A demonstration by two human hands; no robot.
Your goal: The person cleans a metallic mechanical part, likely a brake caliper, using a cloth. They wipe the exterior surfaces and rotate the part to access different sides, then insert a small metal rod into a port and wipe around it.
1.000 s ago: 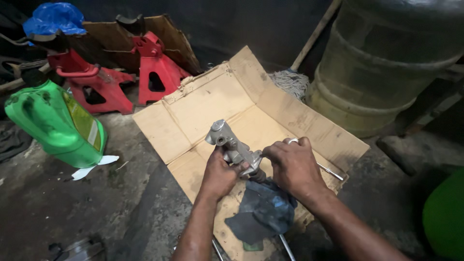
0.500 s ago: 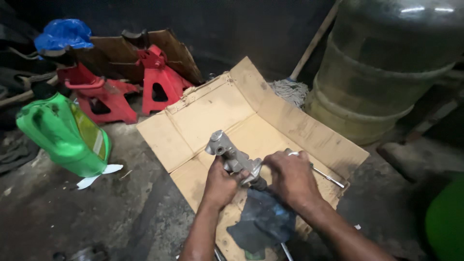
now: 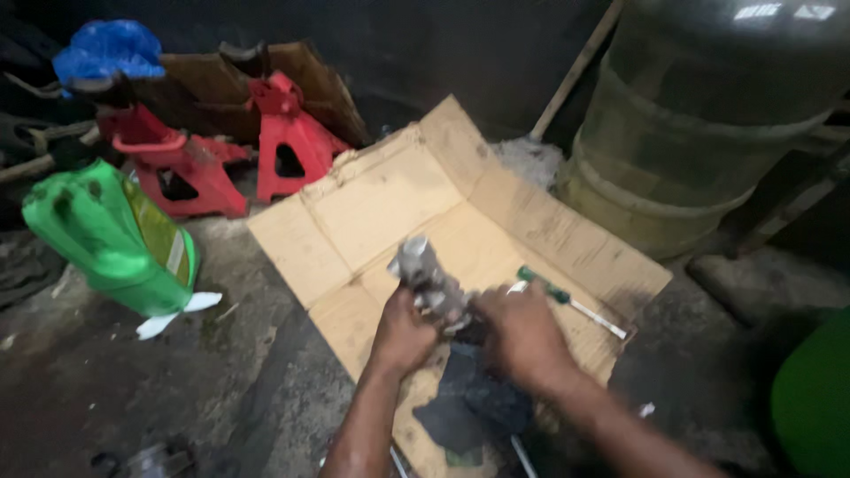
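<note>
From the head camera, looking down at the floor: a flattened sheet of cardboard (image 3: 390, 204) lies spread on the grimy concrete, and both hands work over its near end. The left hand (image 3: 403, 335) is wrapped around the lower part of a grey metal part (image 3: 427, 276), a lumpy casting that stands tilted up and away from the person. The right hand (image 3: 521, 332) is curled in close against the part's lower right side, fingers bent onto it; the picture is blurred there, so I cannot tell whether it grips the part itself or something small against it. Under the hands a dark rag (image 3: 474, 403) lies crumpled on the cardboard. Just beyond the right hand a screwdriver with a green handle (image 3: 567, 301) lies on the cardboard, its shaft pointing right. To the left, off the cardboard, a green plastic jug (image 3: 111, 239) leans on the floor. Behind it stand two red jack stands (image 3: 288, 150), one carrying a blue cloth (image 3: 106, 49). At upper right sits a large ribbed drum (image 3: 699, 133).
</note>
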